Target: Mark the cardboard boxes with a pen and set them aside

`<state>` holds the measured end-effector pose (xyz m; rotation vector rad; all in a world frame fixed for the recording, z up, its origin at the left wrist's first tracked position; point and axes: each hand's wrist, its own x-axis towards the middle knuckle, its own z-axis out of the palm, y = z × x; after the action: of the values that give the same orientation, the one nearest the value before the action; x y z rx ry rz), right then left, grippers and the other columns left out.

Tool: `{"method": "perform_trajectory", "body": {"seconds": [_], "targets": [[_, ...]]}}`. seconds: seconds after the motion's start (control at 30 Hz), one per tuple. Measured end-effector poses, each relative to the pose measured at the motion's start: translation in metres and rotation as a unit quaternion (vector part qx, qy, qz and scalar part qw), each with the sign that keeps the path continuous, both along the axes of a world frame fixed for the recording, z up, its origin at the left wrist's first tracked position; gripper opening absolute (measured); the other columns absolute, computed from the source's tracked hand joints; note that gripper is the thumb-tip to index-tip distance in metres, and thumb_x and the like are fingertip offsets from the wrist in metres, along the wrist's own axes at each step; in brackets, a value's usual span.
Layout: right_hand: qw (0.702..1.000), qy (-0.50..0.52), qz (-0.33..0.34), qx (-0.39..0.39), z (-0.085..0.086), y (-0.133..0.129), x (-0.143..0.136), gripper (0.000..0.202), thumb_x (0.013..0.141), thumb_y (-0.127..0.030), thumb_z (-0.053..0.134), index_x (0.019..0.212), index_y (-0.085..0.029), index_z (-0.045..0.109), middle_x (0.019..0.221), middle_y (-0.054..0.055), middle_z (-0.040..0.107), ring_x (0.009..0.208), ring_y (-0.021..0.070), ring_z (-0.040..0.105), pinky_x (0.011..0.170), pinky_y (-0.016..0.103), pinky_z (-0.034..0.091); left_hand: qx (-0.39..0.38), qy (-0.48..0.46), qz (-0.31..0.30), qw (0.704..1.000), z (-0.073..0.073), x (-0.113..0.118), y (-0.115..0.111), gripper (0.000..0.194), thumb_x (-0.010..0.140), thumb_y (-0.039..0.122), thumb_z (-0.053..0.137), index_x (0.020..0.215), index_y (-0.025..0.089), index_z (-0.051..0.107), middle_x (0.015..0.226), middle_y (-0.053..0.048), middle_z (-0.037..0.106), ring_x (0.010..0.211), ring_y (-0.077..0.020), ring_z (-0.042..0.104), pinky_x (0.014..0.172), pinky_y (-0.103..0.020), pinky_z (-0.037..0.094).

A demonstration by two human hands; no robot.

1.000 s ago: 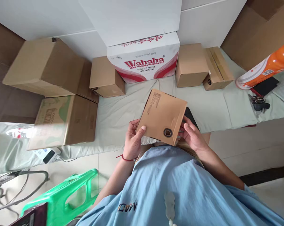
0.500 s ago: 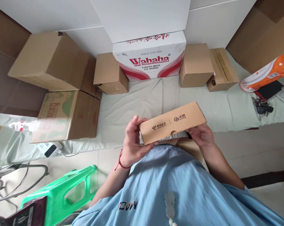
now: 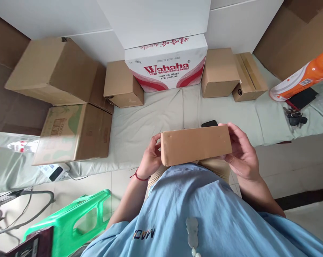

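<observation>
A long brown cardboard box point(image 3: 196, 145) is held level in front of my waist, a plain side without print facing up. My left hand point(image 3: 150, 157) grips its left end, with a red string bracelet at the wrist. At the right end, my right hand point(image 3: 243, 153) holds the box, fingers behind it and thumb at the near corner. Just beyond the box, a black flat object point(image 3: 209, 124) lies on the pale green cloth point(image 3: 161, 117).
Cardboard boxes point(image 3: 220, 73) and a white-red Wahaba-style carton point(image 3: 168, 67) line the back. Larger boxes point(image 3: 70, 132) stack at left. An orange bottle point(image 3: 303, 80) and keys point(image 3: 295, 117) lie right. A green stool point(image 3: 67, 221) stands lower left.
The box has been turned so its printed face no longer shows, and it now sits more level. My right hand has moved up around its right end. The black object has come into view.
</observation>
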<state>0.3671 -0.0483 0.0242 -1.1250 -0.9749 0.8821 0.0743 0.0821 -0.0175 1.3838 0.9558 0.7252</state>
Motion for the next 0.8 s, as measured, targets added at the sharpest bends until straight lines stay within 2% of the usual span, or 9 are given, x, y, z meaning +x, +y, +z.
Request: {"method": "perform_trajectory", "body": {"seconds": [0.1, 0.23, 0.3, 0.37, 0.43, 0.5, 0.63, 0.7, 0.8], "targets": [[0.999, -0.027, 0.029, 0.016, 0.007, -0.002, -0.005, 0.076, 0.094, -0.036, 0.087, 0.162, -0.043, 0.057, 0.162, 0.005, 0.064, 0.153, 0.0297, 0.058, 0.12, 0.047, 0.057, -0.019, -0.001, 0.009, 1.0, -0.006, -0.008, -0.002, 0.078, 0.063, 0.051, 0.104, 0.13, 0.024, 0.074, 0.131, -0.012, 0.079, 0.116, -0.0348, 0.077, 0.097, -0.043, 0.066], [0.999, -0.029, 0.028, 0.007, 0.0, 0.0, -0.004, 0.08, 0.095, -0.046, 0.085, 0.167, -0.043, 0.05, 0.163, 0.005, 0.062, 0.142, 0.0283, 0.065, 0.111, 0.043, 0.062, -0.113, -0.035, -0.023, 0.993, -0.012, -0.014, -0.008, 0.059, 0.068, 0.04, 0.104, 0.115, 0.017, 0.078, 0.114, -0.014, 0.084, 0.108, -0.0341, 0.08, 0.096, -0.046, 0.067], [0.999, -0.032, 0.026, -0.005, -0.008, 0.002, -0.001, 0.08, 0.096, -0.051, 0.082, 0.168, -0.044, 0.047, 0.163, 0.004, 0.061, 0.131, 0.0271, 0.07, 0.099, 0.039, 0.065, -0.153, -0.086, -0.035, 0.984, -0.013, -0.012, -0.01, 0.06, 0.068, 0.034, 0.104, 0.119, 0.017, 0.078, 0.12, -0.014, 0.083, 0.11, -0.0329, 0.08, 0.096, -0.043, 0.067], [0.999, -0.03, 0.028, -0.02, -0.015, 0.004, 0.003, 0.077, 0.099, -0.054, 0.077, 0.168, -0.044, 0.046, 0.159, 0.005, 0.063, 0.11, 0.0235, 0.074, 0.084, 0.036, 0.066, -0.156, -0.124, -0.026, 0.98, -0.012, -0.009, -0.011, 0.067, 0.069, 0.03, 0.104, 0.13, 0.022, 0.077, 0.135, -0.013, 0.08, 0.122, -0.0313, 0.078, 0.102, -0.04, 0.066], [0.999, -0.017, 0.026, -0.034, -0.021, 0.006, 0.006, 0.067, 0.103, -0.056, 0.07, 0.166, -0.044, 0.048, 0.147, 0.005, 0.067, 0.084, 0.0173, 0.07, 0.07, 0.034, 0.063, -0.146, -0.139, -0.012, 0.979, -0.012, -0.007, -0.011, 0.071, 0.072, 0.03, 0.103, 0.137, 0.026, 0.076, 0.148, -0.011, 0.074, 0.134, -0.0301, 0.072, 0.109, -0.037, 0.062], [0.999, -0.001, 0.015, -0.051, -0.025, 0.008, 0.009, 0.06, 0.106, -0.057, 0.066, 0.162, -0.042, 0.051, 0.13, 0.004, 0.069, 0.07, 0.0133, 0.062, 0.062, 0.032, 0.06, -0.147, -0.137, 0.005, 0.98, -0.012, -0.005, -0.01, 0.072, 0.073, 0.035, 0.103, 0.139, 0.027, 0.076, 0.151, -0.011, 0.073, 0.139, -0.0297, 0.07, 0.112, -0.036, 0.061], [0.996, 0.011, -0.013, -0.093, -0.026, 0.012, 0.008, 0.054, 0.1, -0.052, 0.078, 0.149, -0.038, 0.058, 0.11, 0.001, 0.067, 0.065, 0.0117, 0.06, 0.055, 0.028, 0.058, -0.2, -0.132, 0.083, 0.967, -0.015, -0.003, -0.007, 0.068, 0.068, 0.053, 0.104, 0.124, 0.022, 0.08, 0.133, -0.012, 0.081, 0.118, -0.0273, 0.079, 0.095, -0.033, 0.067], [0.994, 0.021, -0.02, -0.108, -0.026, 0.013, 0.006, 0.049, 0.097, -0.049, 0.082, 0.139, -0.036, 0.062, 0.1, -0.002, 0.066, 0.061, 0.0115, 0.06, 0.052, 0.027, 0.056, -0.222, -0.134, 0.123, 0.958, -0.018, -0.002, -0.005, 0.067, 0.068, 0.067, 0.1, 0.11, 0.019, 0.079, 0.112, -0.011, 0.085, 0.099, -0.0253, 0.082, 0.082, -0.032, 0.069], [0.991, 0.031, -0.028, -0.125, -0.028, 0.014, 0.004, 0.043, 0.095, -0.049, 0.084, 0.13, -0.032, 0.064, 0.086, -0.005, 0.063, 0.058, 0.0118, 0.06, 0.048, 0.026, 0.056, -0.235, -0.127, 0.139, 0.954, -0.02, -0.002, -0.003, 0.07, 0.071, 0.082, 0.089, 0.098, 0.018, 0.075, 0.081, -0.005, 0.079, 0.069, -0.0208, 0.077, 0.06, -0.029, 0.064]]}}
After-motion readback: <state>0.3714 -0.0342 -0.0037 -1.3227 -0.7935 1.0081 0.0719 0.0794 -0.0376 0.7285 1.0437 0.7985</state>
